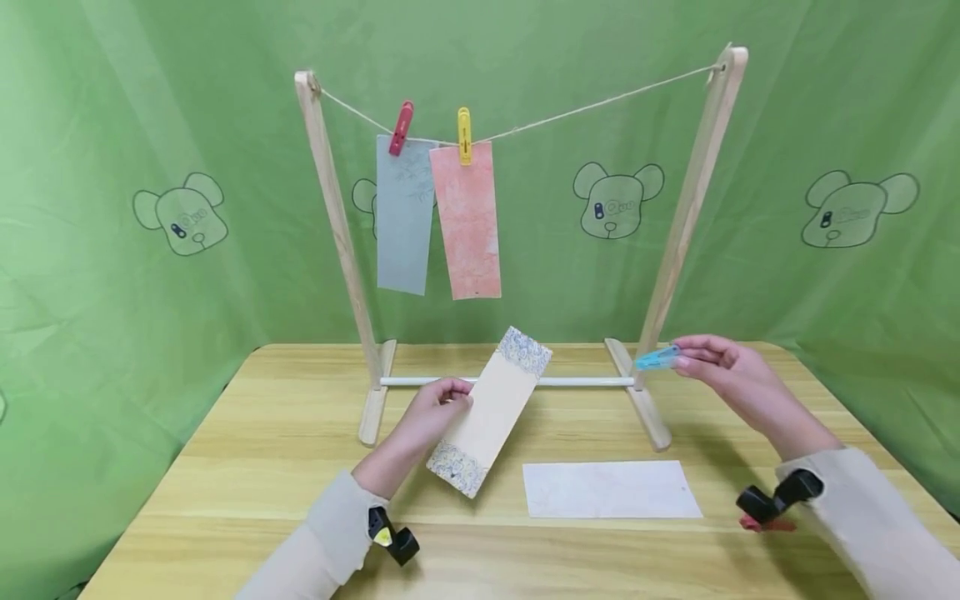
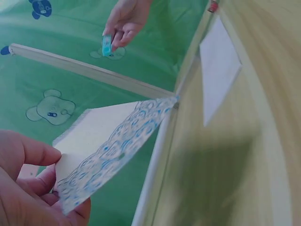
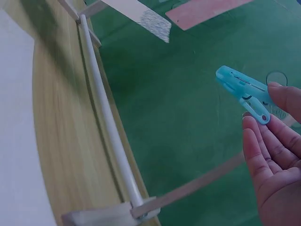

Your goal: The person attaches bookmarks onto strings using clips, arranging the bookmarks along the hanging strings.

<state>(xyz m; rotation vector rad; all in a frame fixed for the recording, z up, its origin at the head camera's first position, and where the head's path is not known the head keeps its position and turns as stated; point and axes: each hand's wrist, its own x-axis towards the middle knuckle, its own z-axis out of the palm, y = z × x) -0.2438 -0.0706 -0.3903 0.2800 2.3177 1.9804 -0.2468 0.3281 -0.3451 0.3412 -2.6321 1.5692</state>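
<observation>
My left hand [image 1: 438, 408] pinches a cream paper strip [image 1: 491, 412] by its left edge, tilted above the table. Blue lacy patterning covers both ends of the strip, as the left wrist view shows up close [image 2: 117, 146]. Out to the right, my right hand [image 1: 727, 371] holds a light blue clothespin [image 1: 657, 359] between thumb and fingers, near the rack's right post. In the right wrist view the clothespin [image 3: 244, 89] points away from the fingertips. A grey-blue strip [image 1: 405, 217] hangs from the string under a red clothespin [image 1: 401, 127]; a pink strip [image 1: 468, 225] hangs from a yellow one [image 1: 465, 136].
The wooden rack has a left post [image 1: 337, 217], a right post [image 1: 693, 208], a sagging string [image 1: 600, 103] and a white bottom bar [image 1: 585, 382]. A pale paper strip [image 1: 611, 490] lies on the table [image 1: 225, 500]. A red object [image 1: 772, 524] lies beneath the right wrist.
</observation>
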